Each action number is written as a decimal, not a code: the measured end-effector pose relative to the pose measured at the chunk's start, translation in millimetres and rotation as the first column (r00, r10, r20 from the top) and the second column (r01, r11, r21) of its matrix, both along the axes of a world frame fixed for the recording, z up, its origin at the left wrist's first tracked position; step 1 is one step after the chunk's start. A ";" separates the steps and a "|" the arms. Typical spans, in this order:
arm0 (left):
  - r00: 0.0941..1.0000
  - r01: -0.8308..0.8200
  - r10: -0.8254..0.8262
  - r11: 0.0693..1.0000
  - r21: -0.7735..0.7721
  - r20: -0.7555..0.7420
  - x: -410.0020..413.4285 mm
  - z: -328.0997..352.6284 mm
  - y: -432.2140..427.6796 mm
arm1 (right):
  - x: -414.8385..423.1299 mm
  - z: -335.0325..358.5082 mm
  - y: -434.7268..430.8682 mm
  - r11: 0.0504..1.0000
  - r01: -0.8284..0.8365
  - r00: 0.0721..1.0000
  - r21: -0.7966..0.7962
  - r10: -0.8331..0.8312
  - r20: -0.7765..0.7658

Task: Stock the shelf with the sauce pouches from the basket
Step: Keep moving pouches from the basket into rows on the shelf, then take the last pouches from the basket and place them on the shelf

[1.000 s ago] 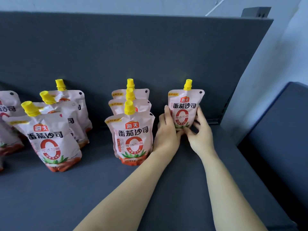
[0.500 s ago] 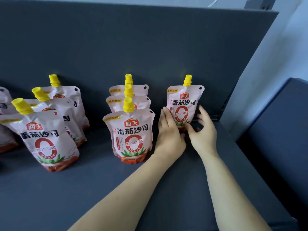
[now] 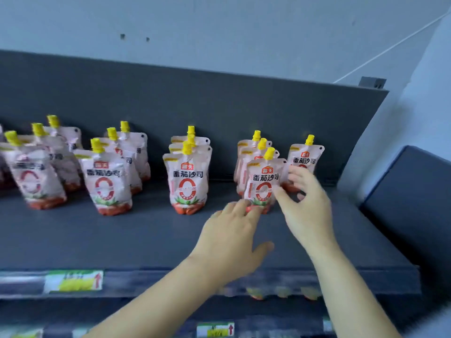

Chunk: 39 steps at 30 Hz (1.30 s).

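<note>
The lone sauce pouch (image 3: 306,158) is set upright at the far right of the shelf (image 3: 122,240), close to the back panel (image 3: 195,106), with its yellow cap uppermost and its long axis vertical. Just to its left a row of three pouches is lined up from far to near. The front pouch (image 3: 263,179) of that row is the one nearest both hands.

The right hand (image 3: 307,211) is held just right of this front pouch and partly in front of the lone pouch's foot. Its fingers are loosely bent and spread, and nothing is seen enclosed in them. Contact of a fingertip with the front pouch's edge cannot be ruled out through the blur. The left hand (image 3: 231,232) is spread flat and wide, palm down, with its fingertips at the front pouch's base. Whether the pouch is touched cannot be told.

Both pouches lie beyond the hands, deeper into the shelf, and the right hand is the nearer to the lone one. The bare space in front of the lone pouch is judged to be where further pouches belong.

More rows (image 3: 188,174) are ranged to the left. The basket is not seen. A price label (image 3: 73,280) is fixed on the shelf's near edge.
</note>
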State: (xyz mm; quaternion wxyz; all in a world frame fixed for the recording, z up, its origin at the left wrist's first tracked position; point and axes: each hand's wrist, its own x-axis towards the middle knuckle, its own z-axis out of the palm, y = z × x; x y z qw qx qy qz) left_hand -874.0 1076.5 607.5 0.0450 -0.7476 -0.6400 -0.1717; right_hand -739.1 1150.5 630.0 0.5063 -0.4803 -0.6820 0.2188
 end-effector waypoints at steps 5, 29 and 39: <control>0.871 -0.448 0.453 0.891 0.070 -0.188 -175.3 -20.5 -174.1 | -150.4 -33.9 -132.4 0.965 -0.262 0.954 -0.027 0.263 0.147; -0.145 -0.887 0.972 -0.211 -0.411 -0.186 -651.1 -183.9 -689.6 | -822.7 -201.6 -543.4 0.088 -0.806 -0.105 -0.586 0.952 0.289; -0.188 -0.921 0.979 -0.147 -0.360 0.083 -797.3 -241.1 -706.2 | -974.7 -281.3 -585.4 0.069 -0.606 -0.029 -0.792 0.994 0.109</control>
